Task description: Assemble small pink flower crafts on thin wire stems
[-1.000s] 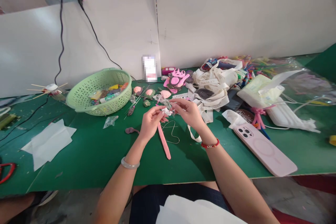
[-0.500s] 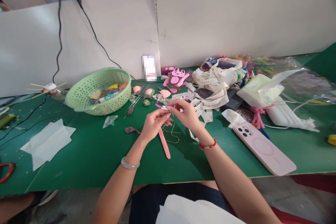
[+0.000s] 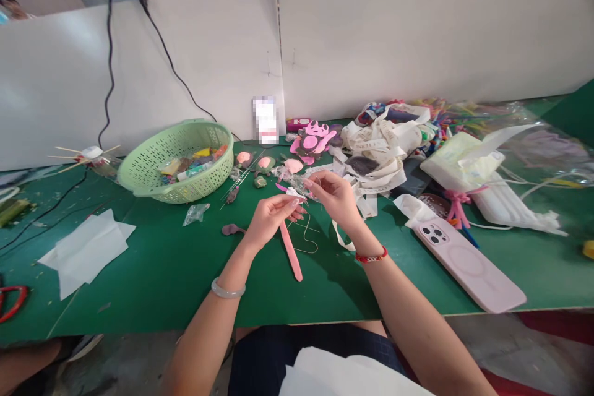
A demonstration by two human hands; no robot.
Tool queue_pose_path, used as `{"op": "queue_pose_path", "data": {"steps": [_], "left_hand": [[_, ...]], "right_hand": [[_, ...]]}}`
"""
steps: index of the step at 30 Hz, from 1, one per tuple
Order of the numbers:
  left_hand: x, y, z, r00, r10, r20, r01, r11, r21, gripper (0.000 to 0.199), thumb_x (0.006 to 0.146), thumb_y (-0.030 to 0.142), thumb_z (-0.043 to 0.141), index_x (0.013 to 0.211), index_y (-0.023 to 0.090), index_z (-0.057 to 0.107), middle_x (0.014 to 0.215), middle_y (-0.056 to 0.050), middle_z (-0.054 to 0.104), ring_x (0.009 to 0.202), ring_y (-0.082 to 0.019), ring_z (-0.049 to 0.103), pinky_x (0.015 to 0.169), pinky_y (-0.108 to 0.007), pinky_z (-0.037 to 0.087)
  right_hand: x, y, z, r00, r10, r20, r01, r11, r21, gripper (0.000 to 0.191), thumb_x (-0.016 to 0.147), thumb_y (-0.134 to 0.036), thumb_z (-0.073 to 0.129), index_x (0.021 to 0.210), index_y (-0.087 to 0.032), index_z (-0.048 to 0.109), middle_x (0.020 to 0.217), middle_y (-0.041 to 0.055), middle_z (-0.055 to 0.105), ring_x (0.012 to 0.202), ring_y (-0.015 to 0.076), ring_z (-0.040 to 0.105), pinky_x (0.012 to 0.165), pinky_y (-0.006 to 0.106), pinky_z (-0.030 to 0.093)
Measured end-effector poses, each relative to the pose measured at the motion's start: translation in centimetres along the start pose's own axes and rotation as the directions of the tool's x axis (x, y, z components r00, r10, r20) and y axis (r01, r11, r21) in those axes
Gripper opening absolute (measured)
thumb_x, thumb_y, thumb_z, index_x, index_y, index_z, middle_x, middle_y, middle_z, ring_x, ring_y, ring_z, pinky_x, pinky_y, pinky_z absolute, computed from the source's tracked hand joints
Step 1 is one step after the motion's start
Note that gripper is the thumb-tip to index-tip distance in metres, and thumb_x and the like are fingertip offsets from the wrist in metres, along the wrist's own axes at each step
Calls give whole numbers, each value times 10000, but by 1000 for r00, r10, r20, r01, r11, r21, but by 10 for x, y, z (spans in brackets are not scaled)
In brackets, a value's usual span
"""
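Observation:
My left hand [image 3: 271, 218] pinches a small white piece [image 3: 295, 193] between thumb and forefinger. Close by on the right, my right hand [image 3: 333, 197] is closed at the fingertips on what looks like a thin thread; whether a needle is there is too small to make out. A long pink strip [image 3: 291, 252] with a rounded end extends below my left hand, and its upper end is hidden by the fingers. Loose pale thread [image 3: 310, 246] curls over the green table under my hands. A purple tip [image 3: 281, 187] shows just behind the white piece.
A green basket [image 3: 176, 192] of small coloured pieces stands at back left. Behind my hands lie pink-topped bits and a pink cut-out figure [image 3: 313, 141]. Right of them are heaped white ribbons [image 3: 380, 142], a tissue pack [image 3: 459, 161] and a pink phone [image 3: 468, 263]. Red-handled scissors [image 3: 16, 304] lie far left.
My right hand has drawn slightly away from my left, opening a small gap between the fingertips. More of the white piece shows. My left hand keeps its pinch.

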State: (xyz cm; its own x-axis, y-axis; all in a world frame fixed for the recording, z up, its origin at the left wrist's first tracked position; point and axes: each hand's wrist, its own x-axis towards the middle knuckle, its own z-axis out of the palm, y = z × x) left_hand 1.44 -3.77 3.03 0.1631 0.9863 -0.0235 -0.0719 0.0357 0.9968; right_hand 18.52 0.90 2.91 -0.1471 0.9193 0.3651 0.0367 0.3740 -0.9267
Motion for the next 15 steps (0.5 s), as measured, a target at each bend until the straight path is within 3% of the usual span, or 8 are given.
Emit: {"op": "queue_pose_path", "data": {"steps": [7,11,15], "left_hand": [[-1,-1,-1,998,5,57,-11,995,96,337,771,459,775,916,155,773,757,-57,740,689,-171,668,662,-288,525],[-1,-2,1,998,64,8,-64,990,128,310,770,452,768,881,162,768,762,-57,738,704,-185,671,651,-292,529],[-1,-1,0,999,51,1,-51,990,128,319,765,457,775,883,161,770,775,-59,743,730,-192,680,681,-295,529]], "right_hand": [[-2,-2,4,1000,25,2,-25,997,67,386,804,-575,711,794,-196,637,708,12,622,605,116,505,562,263,439],[-2,-4,3,992,36,120,-33,999,-26,369,791,-554,731,806,-189,671,725,14,643,576,101,481,530,251,414],[-3,-4,3,983,36,182,-30,999,-33,396,808,-573,702,765,-180,689,744,38,674,623,130,566,569,270,468]]}}
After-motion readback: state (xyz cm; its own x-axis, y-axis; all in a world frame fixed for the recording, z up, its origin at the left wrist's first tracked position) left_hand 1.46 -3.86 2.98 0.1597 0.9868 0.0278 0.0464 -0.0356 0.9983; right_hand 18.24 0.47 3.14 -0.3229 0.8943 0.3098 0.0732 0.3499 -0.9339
